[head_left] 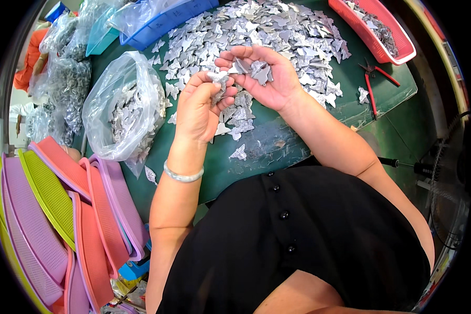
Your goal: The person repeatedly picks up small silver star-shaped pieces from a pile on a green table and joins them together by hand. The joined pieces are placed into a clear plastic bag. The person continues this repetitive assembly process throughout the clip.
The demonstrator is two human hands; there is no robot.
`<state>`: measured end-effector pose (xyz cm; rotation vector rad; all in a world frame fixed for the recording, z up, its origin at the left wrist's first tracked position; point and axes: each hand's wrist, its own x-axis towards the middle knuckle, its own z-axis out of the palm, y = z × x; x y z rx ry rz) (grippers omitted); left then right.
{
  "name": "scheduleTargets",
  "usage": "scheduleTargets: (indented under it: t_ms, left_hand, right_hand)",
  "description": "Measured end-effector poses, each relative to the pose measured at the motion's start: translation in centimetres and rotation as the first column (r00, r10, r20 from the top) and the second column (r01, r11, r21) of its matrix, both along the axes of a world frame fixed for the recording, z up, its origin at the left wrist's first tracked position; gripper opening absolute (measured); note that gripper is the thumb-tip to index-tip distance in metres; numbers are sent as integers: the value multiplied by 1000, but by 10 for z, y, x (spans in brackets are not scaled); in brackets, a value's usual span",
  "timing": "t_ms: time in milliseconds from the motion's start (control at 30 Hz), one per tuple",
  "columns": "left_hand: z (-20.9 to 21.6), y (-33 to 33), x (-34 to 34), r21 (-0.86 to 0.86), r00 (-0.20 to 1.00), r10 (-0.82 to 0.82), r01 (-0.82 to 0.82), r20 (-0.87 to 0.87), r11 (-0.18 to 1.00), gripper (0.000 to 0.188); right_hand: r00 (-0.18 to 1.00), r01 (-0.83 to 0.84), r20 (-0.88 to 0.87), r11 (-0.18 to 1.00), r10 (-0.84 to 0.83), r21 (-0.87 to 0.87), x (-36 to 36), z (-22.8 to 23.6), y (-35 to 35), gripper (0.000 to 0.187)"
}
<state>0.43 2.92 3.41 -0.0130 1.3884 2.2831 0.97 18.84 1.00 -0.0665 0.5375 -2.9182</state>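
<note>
My left hand is closed in a pinch around a silver butterfly-shaped metal piece. Close beside it, my right hand is turned palm up with its fingers curled, cradling several small grey metal pieces. Both hands are over the near side of a large heap of similar flat silver pieces spread on the green table. Below them lie a few more pieces, partly covered by the left fingers. One loose butterfly piece rests near the table's front edge.
An open clear plastic bag of metal pieces stands left of my left arm. Stacked pink, purple and green baskets fill the lower left. Red-handled pliers lie right, below a red basket. A blue crate stands behind.
</note>
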Motion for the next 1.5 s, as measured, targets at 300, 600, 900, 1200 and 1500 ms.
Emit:
scheduleTargets:
  t_ms: [300,600,900,1200,1500]
  left_hand:
    - [-2,6,3,-229,992,41,-67,-117,971,16]
    - [-7,13,4,-359,955,8,-120,-298,925,11]
    - [-14,-1,0,43,1000,22,-22,2,999,9]
    - [-17,16,14,-29,997,63,-65,-53,997,26]
    - [-20,19,11,-154,977,99,-129,-188,980,18]
  right_hand:
    - [1000,-13,12,998,12,69,4,5,-3,46]
    - [997,-31,-67,1000,31,6,3,0,-6,53]
    - [999,3,-37,1000,-3,-21,3,6,-2,50]
    - [989,20,-145,993,-2,119,1,-2,-5,50]
    - [982,11,-187,985,21,171,2,-1,-6,51]
